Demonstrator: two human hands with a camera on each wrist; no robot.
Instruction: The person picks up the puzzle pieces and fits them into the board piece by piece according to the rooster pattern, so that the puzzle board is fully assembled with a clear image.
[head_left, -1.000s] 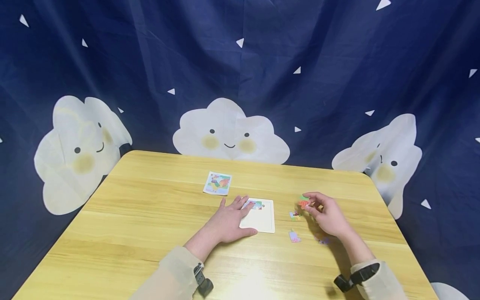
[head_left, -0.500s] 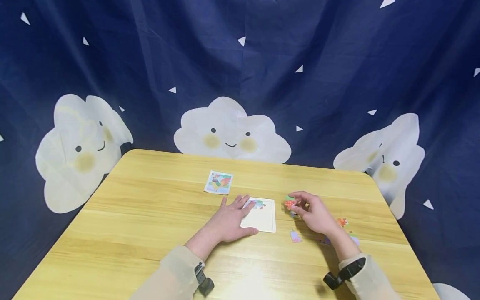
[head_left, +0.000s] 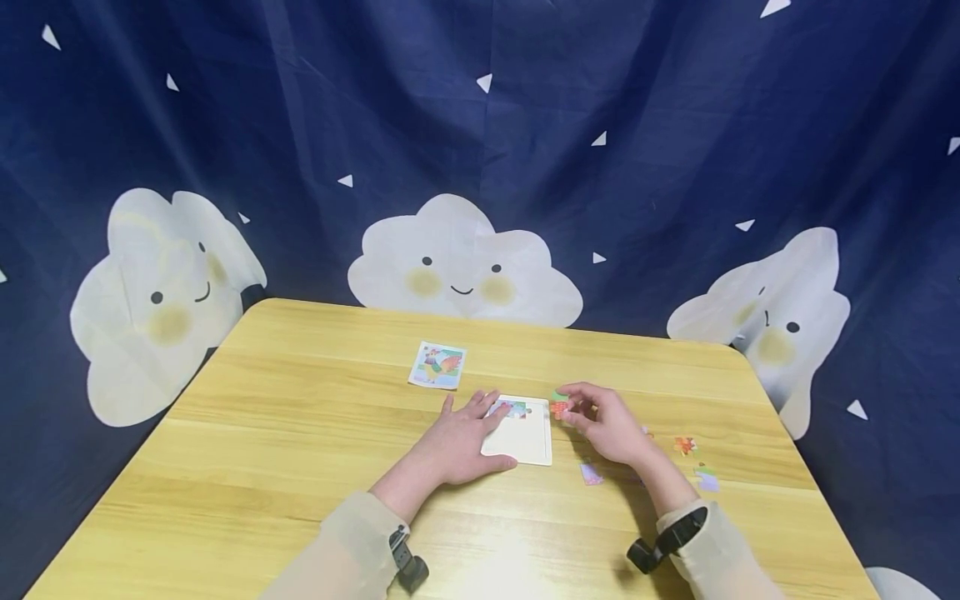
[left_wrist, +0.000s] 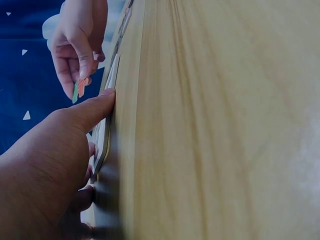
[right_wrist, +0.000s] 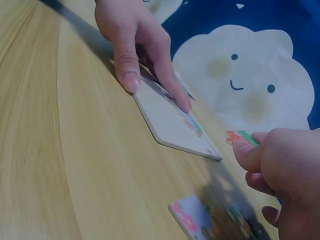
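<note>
Left hand (head_left: 459,439) lies flat, fingers spread, pressing on the white puzzle tray (head_left: 527,442) mid-table, thumb at its near edge. Right hand (head_left: 607,421) pinches a red-green puzzle piece (head_left: 558,406) between thumb and forefinger, just above the tray's right edge. Loose pieces (head_left: 590,473) lie on the table (head_left: 285,433) toward the right edge. Picture card (head_left: 437,365) sits nearer the far edge.

- A small picture card (head_left: 437,365) lying flat on the wooden table (head_left: 262,433), far of centre.
- A navy backdrop (head_left: 480,125) printed with smiling white clouds.
</note>
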